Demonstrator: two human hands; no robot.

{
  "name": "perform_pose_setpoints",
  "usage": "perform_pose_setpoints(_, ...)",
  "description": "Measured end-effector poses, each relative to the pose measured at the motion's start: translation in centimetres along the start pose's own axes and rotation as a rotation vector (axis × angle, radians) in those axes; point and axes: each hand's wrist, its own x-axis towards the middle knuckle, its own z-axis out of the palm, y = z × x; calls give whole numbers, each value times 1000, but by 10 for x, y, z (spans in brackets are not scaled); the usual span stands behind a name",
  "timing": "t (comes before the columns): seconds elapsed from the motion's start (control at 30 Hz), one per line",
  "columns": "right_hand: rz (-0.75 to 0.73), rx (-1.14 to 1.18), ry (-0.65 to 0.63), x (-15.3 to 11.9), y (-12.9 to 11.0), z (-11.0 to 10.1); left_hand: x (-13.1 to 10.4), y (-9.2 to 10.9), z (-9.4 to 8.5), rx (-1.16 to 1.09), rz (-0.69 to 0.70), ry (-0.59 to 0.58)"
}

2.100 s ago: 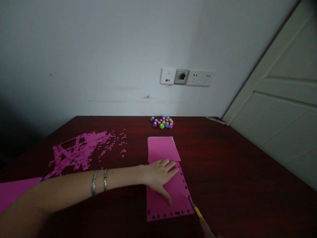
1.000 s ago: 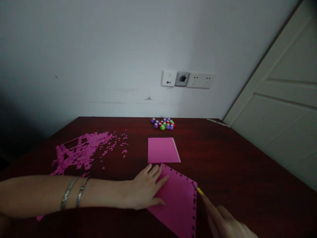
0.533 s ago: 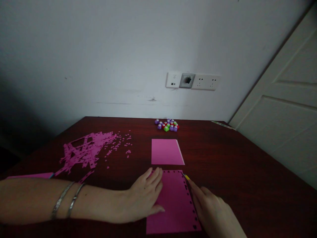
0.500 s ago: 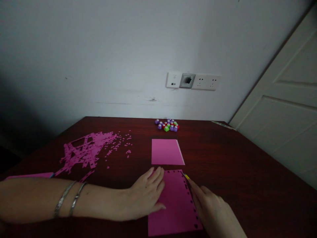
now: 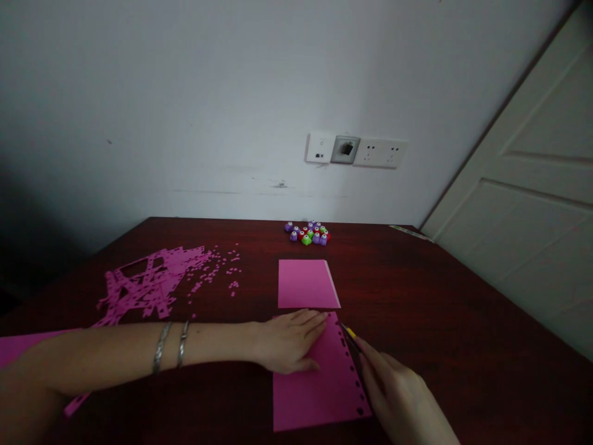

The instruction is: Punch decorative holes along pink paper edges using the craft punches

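Note:
A pink sheet of paper (image 5: 301, 402) lies flat on the dark red table, with dark holes along its right edge and some at its top edge. My left hand (image 5: 296, 340) presses on its upper part, palm down with fingers stretched out. At the sheet's upper right corner, my right hand (image 5: 393, 383) is closed around a slim yellow-and-dark tool (image 5: 351, 332) that looks like a utility knife. Its thin dark tip points at the holed edge. Most of the tool is hidden in my fingers.
Just beyond lies a smaller stack of pink paper (image 5: 308, 284). Small purple, red and green craft punches (image 5: 308, 235) stand near the wall. Punched pink strips (image 5: 148, 281) and tiny cutouts (image 5: 213, 269) are heaped at left, with more pink paper (image 5: 23, 346) near my left forearm.
My left hand has slid right and away from me across the sheet, nearer the top right corner. My right hand stays by that corner with the tool. The view has shifted slightly.

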Motion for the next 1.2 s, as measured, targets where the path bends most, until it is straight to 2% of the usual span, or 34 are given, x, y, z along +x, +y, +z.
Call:
perform_pose_setpoints(0.43,34,-3,-84,12,-4,10,5,-15,-8,65,58,-5)
perform_pose_setpoints(0.7,58,-35,-71,12,-10,8,12,-16,-15,92,57,-33)
perform_pose_setpoints(0.97,4,-43,20,11,-10,15,14,-18,-16,84,46,-41)
perform_pose_setpoints(1.2,68,-133,-44,14,-16,15,16,-20,-16,65,32,-73)
